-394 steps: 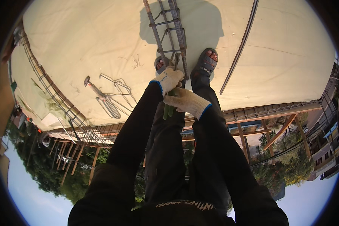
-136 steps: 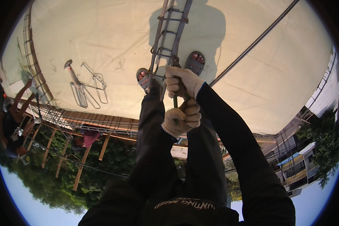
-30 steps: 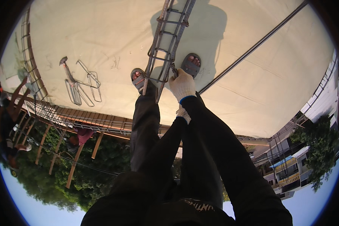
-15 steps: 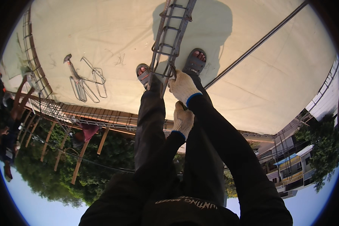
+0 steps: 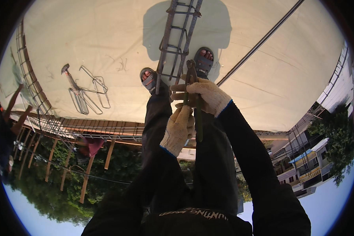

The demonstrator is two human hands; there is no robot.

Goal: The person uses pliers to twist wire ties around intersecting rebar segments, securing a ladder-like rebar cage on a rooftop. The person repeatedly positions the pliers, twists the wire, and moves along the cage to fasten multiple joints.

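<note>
A pair of pincers (image 5: 191, 74) with a dark head and green handles stands between my gloved hands, jaws pointing away from me. My right hand (image 5: 210, 94) wraps around it below the head, its fingers reaching left behind the tool. Below, my left hand (image 5: 177, 129) is closed, its fingertips at the lower end of the left handle; the other handle hangs free beside it. Just beyond the hands is the near end of a rebar cage (image 5: 173, 51), made of long bars with square stirrups. It runs away between my sandalled feet.
On the pale sheet (image 5: 118, 31) at left lie a hammer (image 5: 69, 76) and several bent stirrups (image 5: 94, 92). A long bar (image 5: 259, 43) crosses at right. Rebar (image 5: 102, 131) lines the near edge, with trees and houses below. Another person (image 5: 94, 145) is beyond the edge, partly hidden.
My right hand has left the cage's end and now grips the pincers, which have come into view. My left hand has moved slightly left and down. The view has shifted a little.
</note>
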